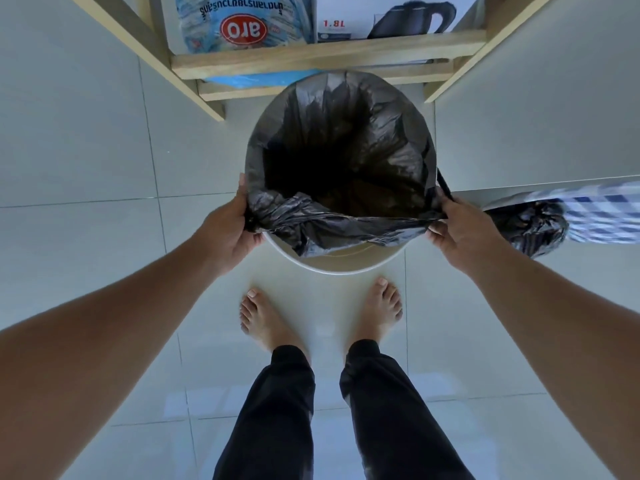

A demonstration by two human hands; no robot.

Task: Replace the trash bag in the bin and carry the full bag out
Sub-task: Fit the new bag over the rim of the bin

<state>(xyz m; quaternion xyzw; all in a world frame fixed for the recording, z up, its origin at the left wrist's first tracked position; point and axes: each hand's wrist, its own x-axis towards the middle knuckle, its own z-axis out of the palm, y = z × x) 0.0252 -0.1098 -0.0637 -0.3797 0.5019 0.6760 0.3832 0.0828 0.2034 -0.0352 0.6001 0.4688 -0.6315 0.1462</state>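
Note:
A round white bin (pixel 341 263) stands on the floor in front of my bare feet. A black trash bag (pixel 346 147) hangs open inside it, folded over the far rim. The bag's near edge sags inside the near rim, which shows bare. My left hand (pixel 230 228) grips the bag's edge at the bin's left side. My right hand (pixel 462 232) grips the edge at the right side, and the edge is stretched between both hands. A second black bag (pixel 530 225), bunched up, lies on the floor to the right of the bin.
A wooden shelf unit (pixel 311 60) stands right behind the bin, holding a blue package (pixel 242 26) and a kettle box (pixel 388 19). A blue-checked cloth (pixel 602 216) is at the right edge. Pale floor tiles (pixel 104 188) surround the bin.

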